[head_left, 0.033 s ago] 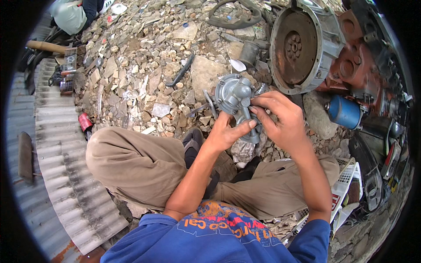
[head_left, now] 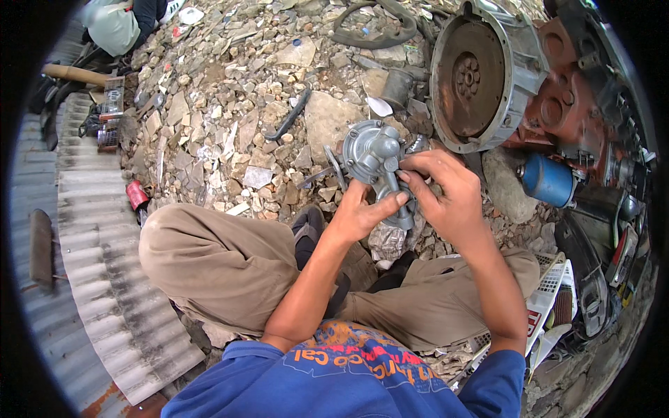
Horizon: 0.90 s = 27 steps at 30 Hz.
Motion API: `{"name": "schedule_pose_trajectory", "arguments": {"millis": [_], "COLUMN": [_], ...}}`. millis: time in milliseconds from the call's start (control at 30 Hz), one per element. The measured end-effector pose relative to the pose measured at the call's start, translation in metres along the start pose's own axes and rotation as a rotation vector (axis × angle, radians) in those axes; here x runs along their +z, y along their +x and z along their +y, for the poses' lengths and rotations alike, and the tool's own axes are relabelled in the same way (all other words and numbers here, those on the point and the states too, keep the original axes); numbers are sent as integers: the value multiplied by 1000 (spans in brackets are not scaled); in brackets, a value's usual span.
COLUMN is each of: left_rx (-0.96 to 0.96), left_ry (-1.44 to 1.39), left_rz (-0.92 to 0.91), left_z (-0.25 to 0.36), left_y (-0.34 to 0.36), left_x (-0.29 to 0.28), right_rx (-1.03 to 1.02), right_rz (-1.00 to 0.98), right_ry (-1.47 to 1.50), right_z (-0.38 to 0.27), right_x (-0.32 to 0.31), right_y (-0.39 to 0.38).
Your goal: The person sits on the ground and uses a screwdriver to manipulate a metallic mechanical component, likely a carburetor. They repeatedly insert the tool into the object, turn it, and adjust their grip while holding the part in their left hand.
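Note:
A grey cast-metal engine part with a round bolted cover, a domed knob and a tube-like arm is held up in front of me above the rubble. My left hand grips it from below, with the thumb lying across the tube-like arm. On the part's right side, my right hand pinches thumb and fingertips together against it. Whatever sits between those fingertips is too small and covered to make out. A flat flange sticks out at the part's left.
Broken stone covers the ground, with a black rubber strip on it. At the right stand a large round metal housing, a rusty-red engine block and a blue filter canister. Corrugated sheeting lies left. Another person is at the upper left.

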<state>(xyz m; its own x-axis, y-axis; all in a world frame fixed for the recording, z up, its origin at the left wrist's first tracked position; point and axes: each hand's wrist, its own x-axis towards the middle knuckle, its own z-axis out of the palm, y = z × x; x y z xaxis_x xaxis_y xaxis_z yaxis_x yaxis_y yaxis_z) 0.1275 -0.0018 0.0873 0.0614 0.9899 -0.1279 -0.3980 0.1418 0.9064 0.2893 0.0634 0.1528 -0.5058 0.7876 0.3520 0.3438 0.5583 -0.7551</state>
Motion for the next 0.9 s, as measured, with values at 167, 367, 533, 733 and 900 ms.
{"name": "schedule_pose_trajectory", "arguments": {"millis": [167,367,533,733,900], "left_rx": [-28,-31,-52,-24,-48], "left_ry": [106,172,155,48,0], "left_rz": [60,49,41,29,22], "left_z": [0,-7,-8,2,4], "left_y": [1,1,2,2,2], "left_x": [0,-6,-7,-1,-2], "right_rx": [-49,-56,-16,2,-57], "right_rz": [4,-1,-43,-29,-58], "right_ry": [-67,-97,-69,21,-36], "right_z": [3,6,11,13,7], "right_x": [3,7,3,1,-1], "right_y": [-4,-4,-2,-3,0]}}
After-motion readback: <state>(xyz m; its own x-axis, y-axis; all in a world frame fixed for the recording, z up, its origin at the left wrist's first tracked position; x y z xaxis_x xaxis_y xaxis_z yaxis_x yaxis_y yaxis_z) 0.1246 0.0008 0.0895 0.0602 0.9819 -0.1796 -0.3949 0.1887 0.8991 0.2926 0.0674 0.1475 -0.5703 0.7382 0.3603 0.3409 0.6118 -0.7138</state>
